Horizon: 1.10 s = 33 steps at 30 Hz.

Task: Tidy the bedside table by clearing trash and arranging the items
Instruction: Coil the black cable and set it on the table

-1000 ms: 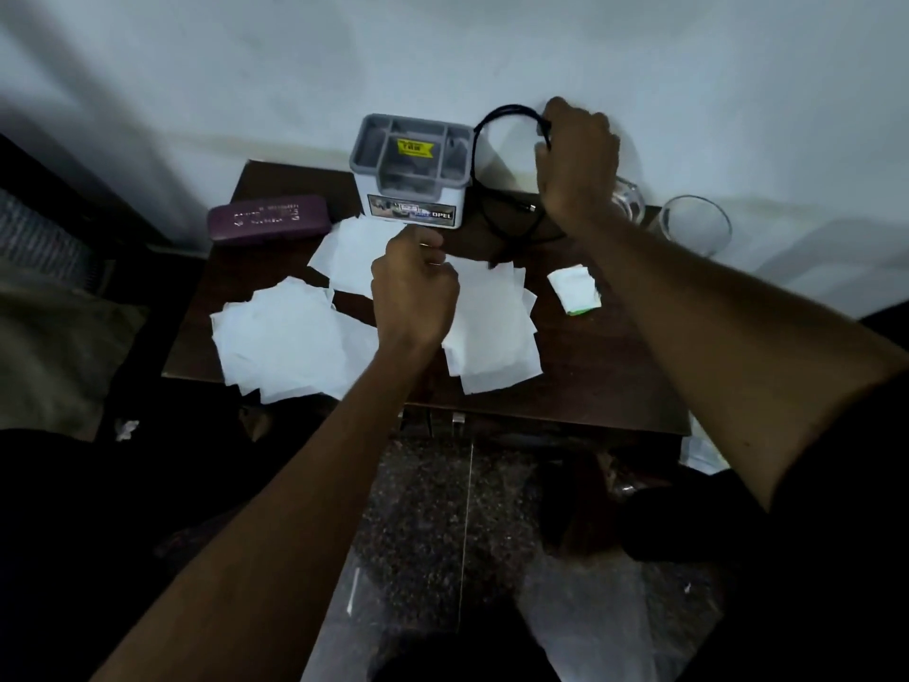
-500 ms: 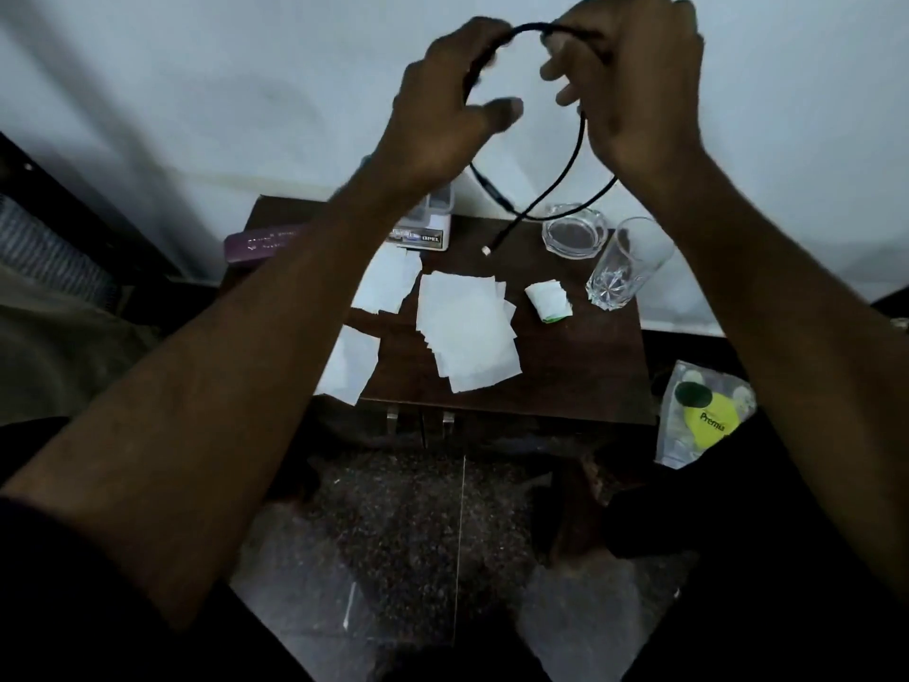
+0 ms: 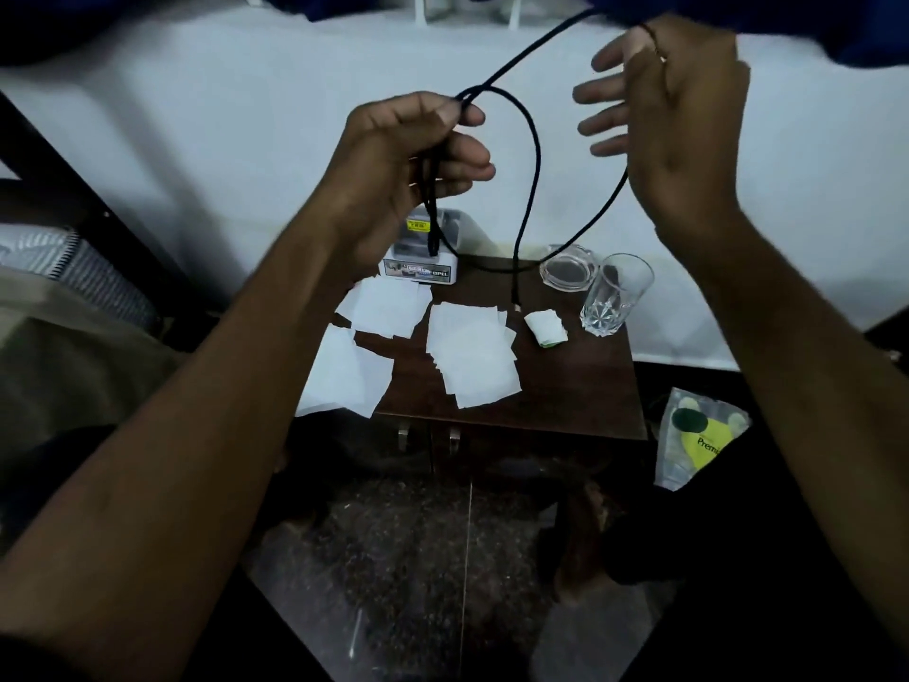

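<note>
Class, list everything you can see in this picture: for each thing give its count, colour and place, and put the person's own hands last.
cable: one, black, looped in the air between both hands
paper sheets: several, white, spread over the table
organiser box: one, grey, table's back edge, behind the left hand
glass dish: one, clear, back right of table
tumbler: one, clear, right of the dish
folded packet: one, white and green, beside the tumbler
table: one, dark brown, centre
plastic bag: one, clear with yellow-green print, floor at right
left hand: pinching the cable
right hand: fingers spread, cable at thumb

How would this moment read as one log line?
step: coiling black cable | left hand: pinching loop | right hand: guiding cable | papers: uncleared on table
</note>
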Each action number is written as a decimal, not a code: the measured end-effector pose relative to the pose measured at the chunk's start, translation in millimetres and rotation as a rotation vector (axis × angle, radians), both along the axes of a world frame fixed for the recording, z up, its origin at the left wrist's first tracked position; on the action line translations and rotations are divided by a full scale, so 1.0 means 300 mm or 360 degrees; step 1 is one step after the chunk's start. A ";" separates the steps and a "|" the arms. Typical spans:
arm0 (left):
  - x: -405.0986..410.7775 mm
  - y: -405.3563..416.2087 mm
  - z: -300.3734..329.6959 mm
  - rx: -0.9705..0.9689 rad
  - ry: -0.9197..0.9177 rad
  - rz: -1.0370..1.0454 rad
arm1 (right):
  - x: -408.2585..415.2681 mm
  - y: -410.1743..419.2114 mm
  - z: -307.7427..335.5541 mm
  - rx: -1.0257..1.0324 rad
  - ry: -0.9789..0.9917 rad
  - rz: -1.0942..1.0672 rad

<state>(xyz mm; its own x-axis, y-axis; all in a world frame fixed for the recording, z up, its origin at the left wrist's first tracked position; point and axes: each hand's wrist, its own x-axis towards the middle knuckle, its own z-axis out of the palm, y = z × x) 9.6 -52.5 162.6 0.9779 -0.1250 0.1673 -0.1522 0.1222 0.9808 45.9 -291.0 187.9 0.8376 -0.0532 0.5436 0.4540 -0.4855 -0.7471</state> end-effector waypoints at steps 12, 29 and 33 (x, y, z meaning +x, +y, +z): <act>-0.022 0.013 0.072 0.0460 -0.0054 0.0327 | -0.077 -0.023 0.044 0.0215 0.0160 0.0510; -0.017 -0.044 0.122 0.0275 0.0049 0.0089 | -0.063 0.082 0.045 -0.0195 0.0119 0.0680; -0.020 -0.035 0.105 0.0247 0.0021 0.0059 | -0.062 0.087 0.028 -0.0001 0.0244 0.0741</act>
